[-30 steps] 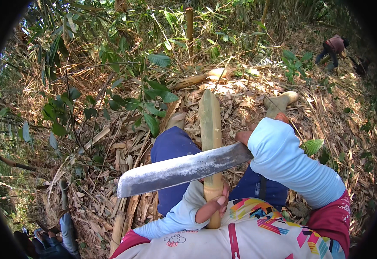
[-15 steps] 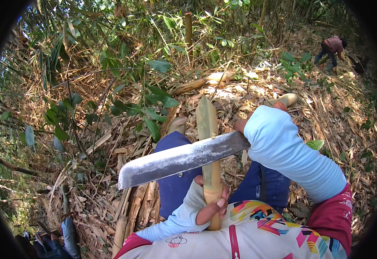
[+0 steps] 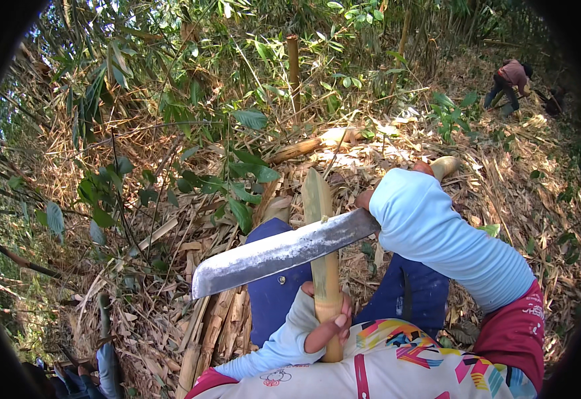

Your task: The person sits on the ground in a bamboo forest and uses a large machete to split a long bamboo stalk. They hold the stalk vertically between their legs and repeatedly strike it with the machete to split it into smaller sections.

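My left hand (image 3: 327, 327) is closed around the lower end of a pale bamboo stake (image 3: 327, 282) that stands upright in front of my body, its cut point (image 3: 314, 189) facing away from me. A machete with a broad steel blade (image 3: 264, 255) crosses in front of the stake, its square tip to the left. A small shaving sits on the blade's back edge beside the stake. My right hand (image 3: 423, 169) grips the machete's thick, light-coloured handle (image 3: 445, 167); the blue sleeve hides most of that hand.
Dry leaves and bamboo chips cover the ground. Split bamboo pieces (image 3: 214, 329) lie by my left leg, with a leafy sapling (image 3: 240, 176) beyond. A cut log (image 3: 304, 147) lies ahead. Another person (image 3: 511, 83) bends over at the far right; part of someone else (image 3: 108, 369) shows lower left.
The machete blade has shifted slightly along the stake toward its point, and its tip has moved a little to the right. Both hands keep their grips. The whole view has tilted slightly.
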### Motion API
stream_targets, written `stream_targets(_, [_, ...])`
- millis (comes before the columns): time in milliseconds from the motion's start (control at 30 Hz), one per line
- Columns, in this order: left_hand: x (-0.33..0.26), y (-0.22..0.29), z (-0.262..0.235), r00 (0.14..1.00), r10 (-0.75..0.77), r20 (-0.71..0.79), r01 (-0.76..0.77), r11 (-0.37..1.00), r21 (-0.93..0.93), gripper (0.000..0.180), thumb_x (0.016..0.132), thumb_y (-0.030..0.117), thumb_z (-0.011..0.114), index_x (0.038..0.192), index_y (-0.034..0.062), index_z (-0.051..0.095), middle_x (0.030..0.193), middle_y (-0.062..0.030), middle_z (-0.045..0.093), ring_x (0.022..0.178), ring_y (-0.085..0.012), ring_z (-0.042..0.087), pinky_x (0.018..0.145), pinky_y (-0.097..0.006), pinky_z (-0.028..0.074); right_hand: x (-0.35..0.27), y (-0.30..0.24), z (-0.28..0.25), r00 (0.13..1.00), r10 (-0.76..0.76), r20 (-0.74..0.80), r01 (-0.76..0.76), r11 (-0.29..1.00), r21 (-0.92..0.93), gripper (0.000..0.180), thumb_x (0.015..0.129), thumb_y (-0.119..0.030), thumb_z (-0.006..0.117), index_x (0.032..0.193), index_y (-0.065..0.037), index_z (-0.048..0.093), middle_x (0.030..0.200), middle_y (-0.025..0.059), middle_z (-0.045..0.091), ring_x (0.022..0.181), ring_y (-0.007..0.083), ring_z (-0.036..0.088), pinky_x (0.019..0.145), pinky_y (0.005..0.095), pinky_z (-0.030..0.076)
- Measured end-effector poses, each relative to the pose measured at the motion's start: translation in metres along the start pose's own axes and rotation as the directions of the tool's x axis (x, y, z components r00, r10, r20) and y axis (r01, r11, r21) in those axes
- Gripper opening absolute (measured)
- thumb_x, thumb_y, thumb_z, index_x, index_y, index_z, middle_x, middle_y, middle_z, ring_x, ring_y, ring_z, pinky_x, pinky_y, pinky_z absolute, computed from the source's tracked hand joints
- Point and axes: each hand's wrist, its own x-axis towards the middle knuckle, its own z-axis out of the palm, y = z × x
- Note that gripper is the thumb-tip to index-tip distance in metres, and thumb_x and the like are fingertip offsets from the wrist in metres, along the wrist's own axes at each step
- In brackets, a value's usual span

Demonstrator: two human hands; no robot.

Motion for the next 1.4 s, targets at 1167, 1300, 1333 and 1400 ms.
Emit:
stream_targets(1167, [-0.006,0.002,-0.001,1.0,-0.029,0.011,0.029,1.0,0.001,0.049,0.088,-0.007,0.056,0.119,0.0191,0.029,0.1,-0.0132,0.049,0.072,-0.0196,0.055,0.062,-0.035,0.05,-0.018,0.002,-0.013,0.919,0.26,-0.295,-0.113,0.893,0.435,0.032,0.076,-0.008,0.07,0.108,-0.008,0.067,0.08,0.0117,0.068,0.072,0.0257,0.066,0.067,0.0345,0.05])
stream_targets(1300, [-0.004,0.004,0.002,1.0,-0.022,0.004,0.022,0.999,0.027,0.045,0.089,-0.005,0.057,0.119,0.0168,0.032,0.098,-0.0127,0.049,0.071,-0.0192,0.055,0.061,-0.035,0.05,-0.036,-0.017,-0.007,0.964,-0.048,-0.261,0.069,0.995,0.069,0.027,0.075,-0.023,0.068,0.098,-0.011,0.065,0.074,0.0098,0.067,0.069,0.0324,0.066,0.066,0.05,0.047])
stream_targets(1333, [-0.003,0.004,0.003,1.0,-0.017,0.003,0.017,0.999,0.033,0.043,0.089,-0.004,0.057,0.118,0.0158,0.032,0.098,-0.0125,0.049,0.071,-0.0191,0.055,0.06,-0.035,0.05,-0.039,-0.023,-0.007,0.972,-0.083,-0.22,0.076,0.996,-0.043,0.023,0.077,-0.026,0.065,0.095,-0.012,0.065,0.071,0.0085,0.066,0.066,0.0315,0.066,0.064,0.052,0.046])
stream_targets(1400, [0.001,0.012,0.002,0.995,-0.094,0.027,0.092,0.992,0.081,0.039,0.09,-0.004,0.056,0.117,0.0136,0.034,0.098,-0.0121,0.049,0.071,-0.0189,0.055,0.061,-0.036,0.05,-0.043,-0.029,0.004,0.973,-0.12,-0.196,0.105,0.991,-0.084,0.028,0.072,-0.026,0.068,0.097,-0.015,0.067,0.069,0.006,0.063,0.066,0.0285,0.065,0.069,0.054,0.043])
